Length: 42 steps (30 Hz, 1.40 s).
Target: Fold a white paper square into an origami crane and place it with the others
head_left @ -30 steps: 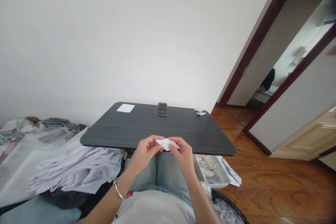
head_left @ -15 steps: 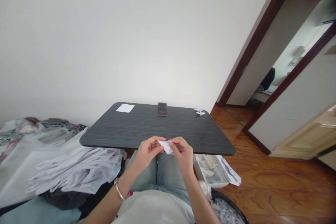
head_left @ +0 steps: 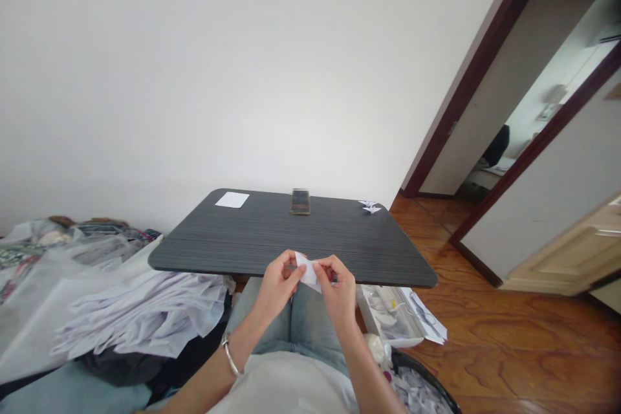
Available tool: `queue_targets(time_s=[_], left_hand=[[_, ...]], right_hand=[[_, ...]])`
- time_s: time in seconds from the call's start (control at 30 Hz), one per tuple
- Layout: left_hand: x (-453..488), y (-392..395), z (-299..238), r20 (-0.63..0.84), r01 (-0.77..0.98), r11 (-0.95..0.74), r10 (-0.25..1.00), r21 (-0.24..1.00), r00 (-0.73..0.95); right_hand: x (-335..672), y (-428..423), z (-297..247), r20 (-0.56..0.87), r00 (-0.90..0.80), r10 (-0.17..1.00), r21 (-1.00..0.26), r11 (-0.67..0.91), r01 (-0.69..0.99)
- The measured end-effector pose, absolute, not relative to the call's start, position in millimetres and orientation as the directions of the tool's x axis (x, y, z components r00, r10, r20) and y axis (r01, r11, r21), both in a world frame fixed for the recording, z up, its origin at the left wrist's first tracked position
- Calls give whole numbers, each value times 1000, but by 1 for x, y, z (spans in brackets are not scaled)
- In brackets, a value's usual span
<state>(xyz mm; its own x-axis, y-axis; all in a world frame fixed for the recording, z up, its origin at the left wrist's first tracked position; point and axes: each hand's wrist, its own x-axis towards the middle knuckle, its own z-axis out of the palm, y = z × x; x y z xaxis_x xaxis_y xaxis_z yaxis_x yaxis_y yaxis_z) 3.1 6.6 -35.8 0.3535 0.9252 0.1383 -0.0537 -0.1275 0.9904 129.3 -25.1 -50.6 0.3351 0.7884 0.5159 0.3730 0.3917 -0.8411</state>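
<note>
A small folded piece of white paper is held between both hands, just above the near edge of the dark table. My left hand pinches its left side between thumb and fingers; a pointed flap stands up there. On the other side, my right hand grips the right part with thumb and forefinger. Far off at the table's back right lie folded white paper cranes. A flat white sheet of paper rests at the back left.
A small dark framed object stands at the table's back, near the wall. White cloth is piled at the left. Below the table's right side are a white box with odds and ends and a black-rimmed container of paper scraps.
The folded paper has turned in my hands, so a pointed corner now rises at its left. My left fingers have shifted along it, and the left wrist has moved slightly right.
</note>
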Motion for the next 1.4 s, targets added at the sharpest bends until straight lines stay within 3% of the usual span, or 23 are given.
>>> queue_targets(time_s=[0.33, 0.93, 1.4], left_hand=[[1, 10, -30, 73, -6, -75, 948, 997, 310], [0, 10, -29, 69, -44, -56, 908, 997, 413], [-3, 9, -21, 46, -74, -17, 908, 997, 417]], right_hand=[[125, -29, -47, 526, 299, 796, -831, 405, 382], [128, -26, -49, 528, 303, 794, -826, 395, 403], [129, -23, -54, 432, 334, 837, -892, 344, 293]])
